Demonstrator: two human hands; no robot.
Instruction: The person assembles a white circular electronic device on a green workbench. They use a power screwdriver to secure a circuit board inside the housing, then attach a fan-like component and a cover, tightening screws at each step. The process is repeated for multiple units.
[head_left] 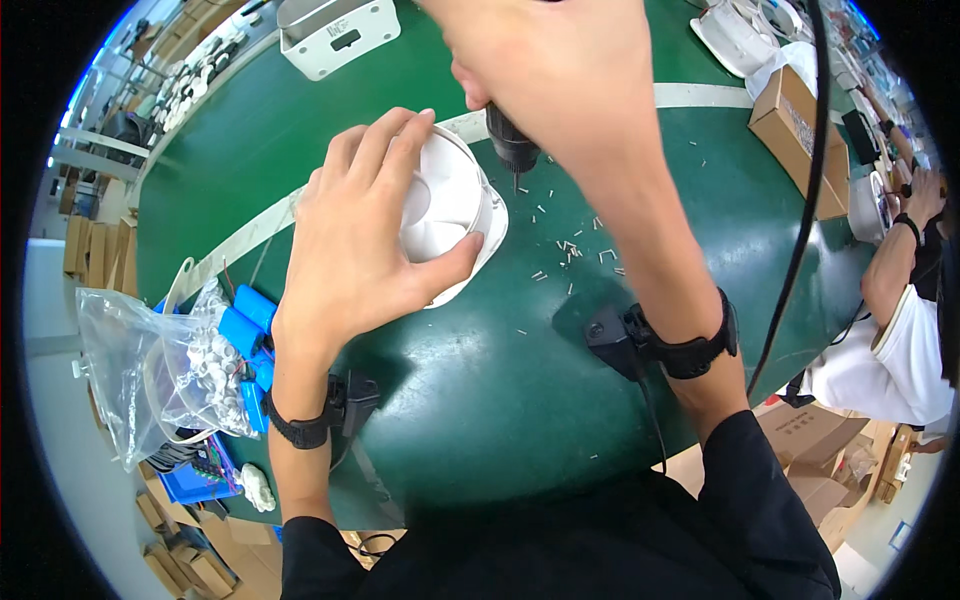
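Observation:
My left hand (365,225) is wrapped over a round white plastic housing (445,200), thumb on its near rim and fingers over its far side. Part of the housing's hollow inside shows; the rest is under my palm. Farther right, my right hand (565,75) grips a black electric screwdriver (512,145), its upper part hidden by the hand and the picture's edge. The thin bit points down at the green table (480,380), beside the housing and apart from it. Several small screws (570,252) lie scattered to the right, below the bit.
A clear plastic bag (140,370) and blue battery packs (245,325) lie at the left edge. A white plastic case (340,40) stands at the far side. An open cardboard box (795,140) is at the right, a black cable (805,230) hanging before it. Another person (890,330) works beyond.

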